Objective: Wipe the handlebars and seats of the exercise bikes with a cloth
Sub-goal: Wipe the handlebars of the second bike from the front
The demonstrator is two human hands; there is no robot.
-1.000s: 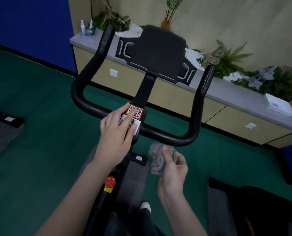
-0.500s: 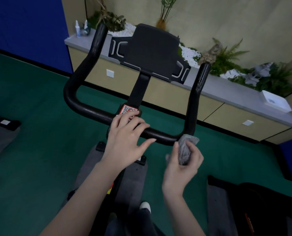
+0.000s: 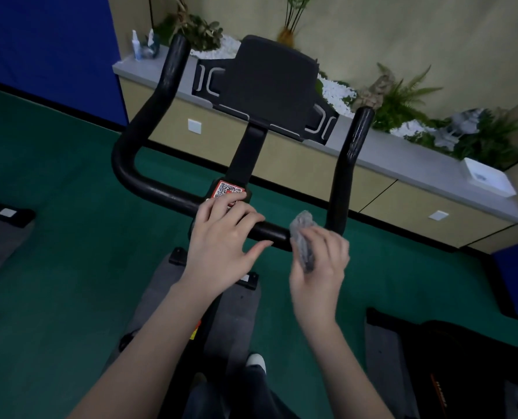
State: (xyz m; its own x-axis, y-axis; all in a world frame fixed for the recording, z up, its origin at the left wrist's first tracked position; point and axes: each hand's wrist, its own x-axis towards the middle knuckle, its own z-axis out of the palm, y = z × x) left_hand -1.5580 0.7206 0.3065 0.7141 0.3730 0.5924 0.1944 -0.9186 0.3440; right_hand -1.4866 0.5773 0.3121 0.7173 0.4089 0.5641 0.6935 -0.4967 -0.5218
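Handlebars of the black exercise bike stand before us, above green flooring. Our right hand grasps a grey cloth against the crossbar near its right bend. Our left hand lies on the bar's middle, fingers relaxed, partly covering a QR sticker.
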